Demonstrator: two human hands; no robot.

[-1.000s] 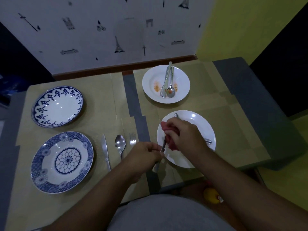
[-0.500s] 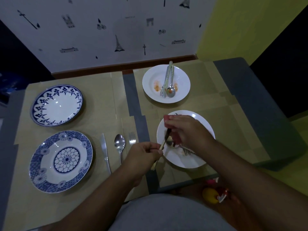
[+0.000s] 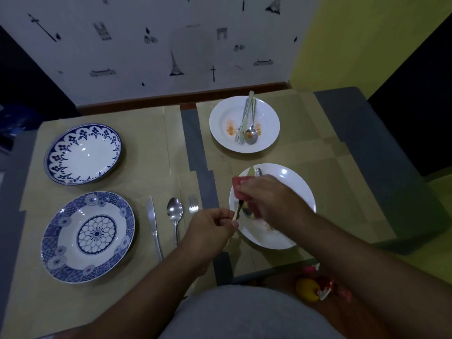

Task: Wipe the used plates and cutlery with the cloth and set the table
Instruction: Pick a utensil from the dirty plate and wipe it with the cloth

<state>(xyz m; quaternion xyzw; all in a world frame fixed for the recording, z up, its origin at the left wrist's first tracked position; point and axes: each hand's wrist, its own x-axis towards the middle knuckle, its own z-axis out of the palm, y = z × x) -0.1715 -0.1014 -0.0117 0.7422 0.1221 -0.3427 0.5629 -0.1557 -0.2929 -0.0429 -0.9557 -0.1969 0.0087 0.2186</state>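
Pinching the slim pale handle of a cutlery piece (image 3: pixel 236 213) at the rim of the near white plate (image 3: pixel 293 189), the fingers of the left hand (image 3: pixel 212 228) sit low on it, while the right hand (image 3: pixel 271 199) clenches a pink cloth (image 3: pixel 237 184) round its upper part. Cloth and knuckles hide its head; fork or spoon cannot be told.
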